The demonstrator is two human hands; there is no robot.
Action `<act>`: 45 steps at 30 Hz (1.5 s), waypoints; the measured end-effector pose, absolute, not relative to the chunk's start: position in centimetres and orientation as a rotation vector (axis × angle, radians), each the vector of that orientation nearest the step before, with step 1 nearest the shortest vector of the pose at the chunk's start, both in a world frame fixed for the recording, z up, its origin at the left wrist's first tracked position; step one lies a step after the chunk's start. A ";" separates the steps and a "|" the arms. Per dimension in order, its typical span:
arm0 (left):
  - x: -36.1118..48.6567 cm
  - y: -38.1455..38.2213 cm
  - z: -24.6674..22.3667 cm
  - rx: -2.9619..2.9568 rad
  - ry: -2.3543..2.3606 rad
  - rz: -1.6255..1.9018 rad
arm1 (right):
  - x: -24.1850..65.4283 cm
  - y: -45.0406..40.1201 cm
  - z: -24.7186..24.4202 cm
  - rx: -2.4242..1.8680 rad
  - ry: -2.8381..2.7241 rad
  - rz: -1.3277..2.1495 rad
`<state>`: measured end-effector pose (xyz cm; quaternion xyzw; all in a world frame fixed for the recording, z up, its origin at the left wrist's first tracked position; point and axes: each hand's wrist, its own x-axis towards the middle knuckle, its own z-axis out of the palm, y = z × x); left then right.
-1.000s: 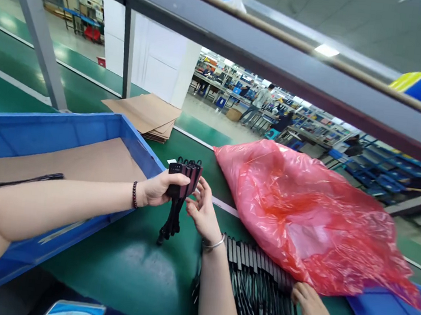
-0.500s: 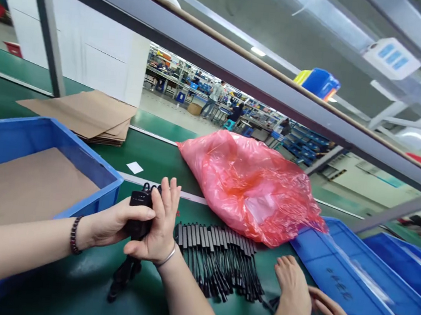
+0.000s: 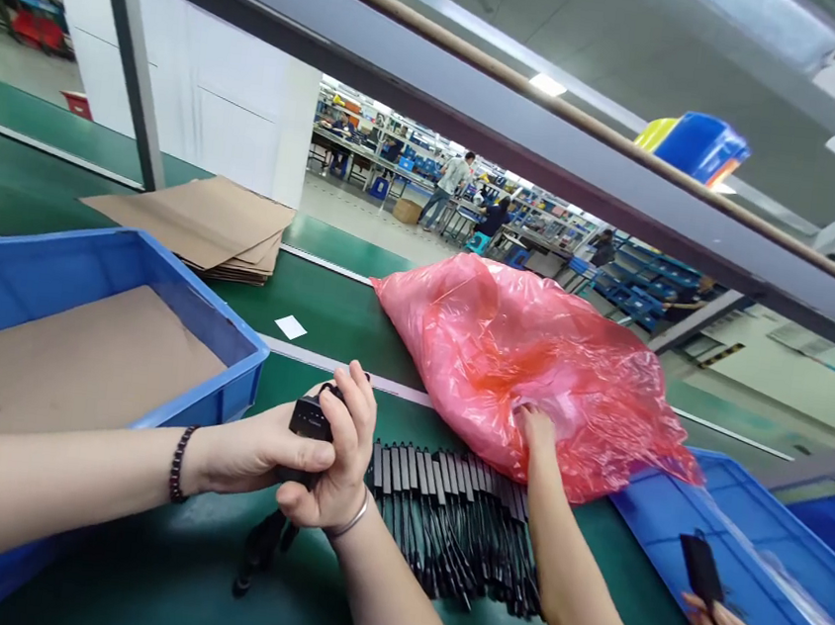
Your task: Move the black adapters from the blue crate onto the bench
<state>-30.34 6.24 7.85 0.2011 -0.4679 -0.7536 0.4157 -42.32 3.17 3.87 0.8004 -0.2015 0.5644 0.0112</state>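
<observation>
My left hand [image 3: 254,452], with a dark beaded bracelet at the wrist, is closed around a black adapter [image 3: 311,419] whose cable hangs down below. My right hand [image 3: 342,459], wearing a silver bangle, presses against the adapter's right side with its fingers bent over it. Beside it on the green table [image 3: 313,600] lies a row of black adapters with cables [image 3: 437,479], packed side by side.
Another person's hand [image 3: 539,430] reaches into a pink plastic bag [image 3: 461,327]; the other holds a black adapter [image 3: 701,569] over a blue bin [image 3: 725,474]. At left are a blue crate [image 3: 247,374] and cardboard sheets [image 3: 203,220]. A metal frame crosses above.
My right hand's fingers have curled in from nearly straight. The other person's one hand has moved into the pink bag, and the other now shows a black adapter. The view has shifted slightly.
</observation>
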 end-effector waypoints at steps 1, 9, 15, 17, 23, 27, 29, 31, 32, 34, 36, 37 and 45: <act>-30.3 6.2 7.9 0.502 -1.153 -1.908 | -42.3 3.2 4.1 2.512 -0.612 1.781; -30.5 6.0 7.6 0.415 -0.912 -1.965 | -42.2 3.6 5.3 2.607 -0.647 1.805; -30.7 5.7 7.5 0.449 -0.653 -2.025 | -42.2 3.7 5.6 2.673 -0.694 1.730; -30.9 5.7 7.7 0.467 -0.616 -2.005 | -42.3 3.5 5.6 2.688 -0.696 1.708; -31.3 5.3 7.6 0.494 -0.561 -1.942 | -42.5 2.7 5.4 2.676 -0.757 1.628; -31.4 5.0 7.4 0.512 -0.531 -1.917 | -42.1 2.6 5.0 2.638 -0.819 1.570; -31.4 4.9 7.3 0.523 -0.509 -1.920 | -41.8 2.7 4.9 2.649 -0.862 1.497; -31.3 4.9 7.1 0.537 -0.483 -1.927 | -41.6 2.9 4.8 2.677 -0.909 1.415; -31.3 4.9 7.1 0.544 -0.473 -1.929 | -41.5 3.0 4.8 2.693 -0.922 1.383; -31.2 4.8 6.8 0.557 -0.462 -1.926 | -41.5 2.9 4.8 2.728 -0.894 1.342; -31.1 4.6 6.6 0.571 -0.454 -1.913 | -41.7 2.7 4.8 2.766 -0.827 1.312; -31.0 4.5 6.5 0.579 -0.447 -1.905 | -41.7 2.5 4.8 2.784 -0.792 1.297; -30.7 4.4 6.9 0.590 -0.475 -1.923 | -42.4 1.4 4.5 2.760 -0.700 1.398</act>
